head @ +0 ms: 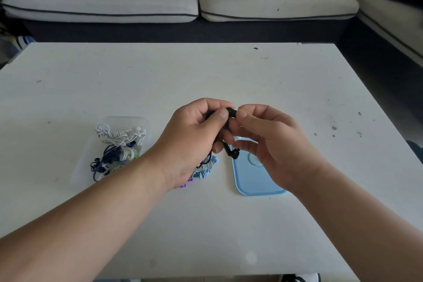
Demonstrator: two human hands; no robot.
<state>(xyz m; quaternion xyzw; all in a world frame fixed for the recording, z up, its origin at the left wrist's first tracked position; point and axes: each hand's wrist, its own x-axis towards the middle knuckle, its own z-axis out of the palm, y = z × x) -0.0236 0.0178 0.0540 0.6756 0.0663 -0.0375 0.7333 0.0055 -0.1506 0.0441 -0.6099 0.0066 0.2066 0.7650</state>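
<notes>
Above the middle of the white table (206,75), my left hand (194,137) grips a bundle of black wired earphones (231,151), fingers curled round the cord. My right hand (267,142) pinches the black cord at its top end between thumb and forefinger. A black earbud dangles below the hands, over a light blue lid (251,178). Most of the black cord is hidden inside my left fist.
A clear plastic box (128,121) at the left holds several tangled earphones, white, navy and green. Light blue earphones (206,171) and a purple bit (186,183) lie by my left wrist. A pale sofa (183,0) stands beyond the table's far edge.
</notes>
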